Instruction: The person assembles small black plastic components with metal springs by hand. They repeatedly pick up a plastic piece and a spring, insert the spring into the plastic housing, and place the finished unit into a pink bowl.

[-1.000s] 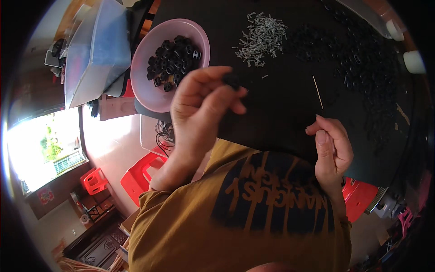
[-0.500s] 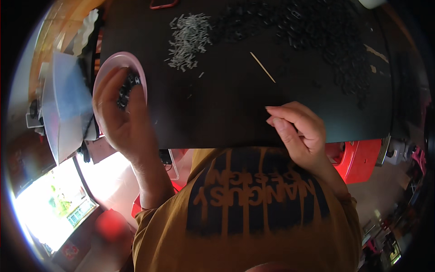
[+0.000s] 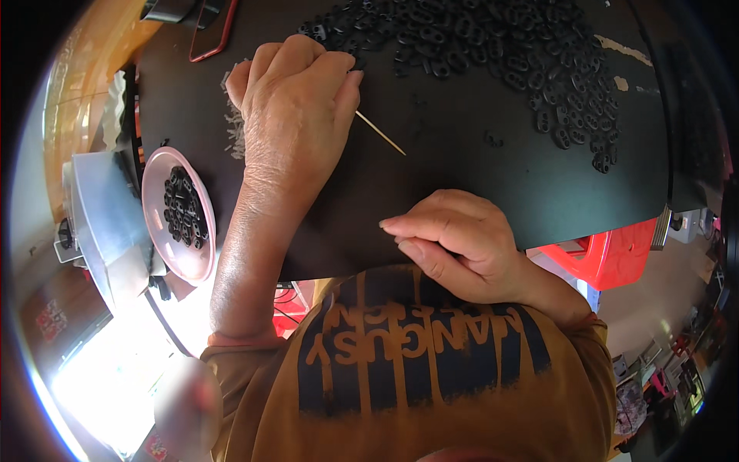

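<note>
My left hand (image 3: 296,104) is palm-down over the pile of small grey pins or springs (image 3: 235,127), covering most of it. Its thumb and index finger are bent close together by the edge of a large heap of small black oval plastic pieces with two holes (image 3: 454,35). Whatever lies between these fingertips is hidden. A thin wooden stick (image 3: 381,133) extends from beside the left thumb. Nearer the table's front edge, my right hand (image 3: 466,245) is closed in a loose pinch, with nothing nameable showing at its fingertips. More black pieces (image 3: 185,212) lie in a pink bowl (image 3: 156,202) at the left.
A phone in a red case (image 3: 213,31) lies at the far left of the dark table (image 3: 462,165). A translucent plastic bin (image 3: 112,223) stands left of the bowl. A red plastic stool (image 3: 612,258) is beyond the table's front right edge.
My left hand has left the bowl and moved right and away, over the grey pile. The right hand keeps its pinch. The whole view has shifted, so the bowl now shows lower.
</note>
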The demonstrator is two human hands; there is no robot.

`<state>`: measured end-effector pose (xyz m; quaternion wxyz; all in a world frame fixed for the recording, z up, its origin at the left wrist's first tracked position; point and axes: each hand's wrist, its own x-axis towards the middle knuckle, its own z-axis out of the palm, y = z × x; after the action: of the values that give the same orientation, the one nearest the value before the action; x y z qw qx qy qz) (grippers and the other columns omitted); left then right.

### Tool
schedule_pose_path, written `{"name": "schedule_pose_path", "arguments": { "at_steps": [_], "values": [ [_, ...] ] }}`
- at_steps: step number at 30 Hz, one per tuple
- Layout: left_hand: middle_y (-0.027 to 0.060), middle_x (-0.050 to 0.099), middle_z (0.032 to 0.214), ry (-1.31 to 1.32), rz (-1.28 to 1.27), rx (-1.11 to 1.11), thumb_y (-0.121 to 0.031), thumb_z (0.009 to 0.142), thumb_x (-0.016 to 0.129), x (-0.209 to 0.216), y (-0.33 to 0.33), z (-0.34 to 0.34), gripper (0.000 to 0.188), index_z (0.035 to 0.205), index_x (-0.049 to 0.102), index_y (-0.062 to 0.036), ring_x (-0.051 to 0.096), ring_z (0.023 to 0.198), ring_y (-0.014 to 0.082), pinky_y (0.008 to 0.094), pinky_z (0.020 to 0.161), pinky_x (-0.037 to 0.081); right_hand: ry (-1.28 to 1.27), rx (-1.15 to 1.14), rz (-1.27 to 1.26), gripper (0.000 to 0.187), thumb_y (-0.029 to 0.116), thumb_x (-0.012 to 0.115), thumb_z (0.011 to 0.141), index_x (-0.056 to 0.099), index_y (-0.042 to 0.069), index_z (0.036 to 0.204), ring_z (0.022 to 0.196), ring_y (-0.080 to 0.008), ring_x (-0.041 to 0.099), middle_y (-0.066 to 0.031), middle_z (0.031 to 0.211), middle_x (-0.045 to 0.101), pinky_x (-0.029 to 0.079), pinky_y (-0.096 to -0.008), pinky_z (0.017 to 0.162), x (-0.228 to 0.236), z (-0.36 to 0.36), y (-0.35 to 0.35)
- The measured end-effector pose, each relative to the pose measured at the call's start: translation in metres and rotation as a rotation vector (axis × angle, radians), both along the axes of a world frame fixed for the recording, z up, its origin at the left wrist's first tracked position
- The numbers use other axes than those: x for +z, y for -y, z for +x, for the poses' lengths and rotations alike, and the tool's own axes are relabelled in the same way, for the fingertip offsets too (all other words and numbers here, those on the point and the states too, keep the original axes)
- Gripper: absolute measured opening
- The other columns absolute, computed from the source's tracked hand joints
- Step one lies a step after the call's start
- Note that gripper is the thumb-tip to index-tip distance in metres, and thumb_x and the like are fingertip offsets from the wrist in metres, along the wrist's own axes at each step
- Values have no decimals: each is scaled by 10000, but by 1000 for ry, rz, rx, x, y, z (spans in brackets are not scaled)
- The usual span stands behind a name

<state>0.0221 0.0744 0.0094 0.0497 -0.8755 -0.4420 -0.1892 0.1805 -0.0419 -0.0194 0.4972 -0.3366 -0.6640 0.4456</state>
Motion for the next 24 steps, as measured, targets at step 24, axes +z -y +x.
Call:
{"name": "schedule_pose_path", "arguments": {
  "at_steps": [24],
  "values": [
    [71,580,802,1272,-1317,89,-73,784,580,17,82,2,251,1004,528,36,514,660,103,202,612,428,-139,-123,-236,169,11,504,846,536,-70,991,765,-127,548,-121,881,542,472,-229,680,12,9,1]
  ]
}}
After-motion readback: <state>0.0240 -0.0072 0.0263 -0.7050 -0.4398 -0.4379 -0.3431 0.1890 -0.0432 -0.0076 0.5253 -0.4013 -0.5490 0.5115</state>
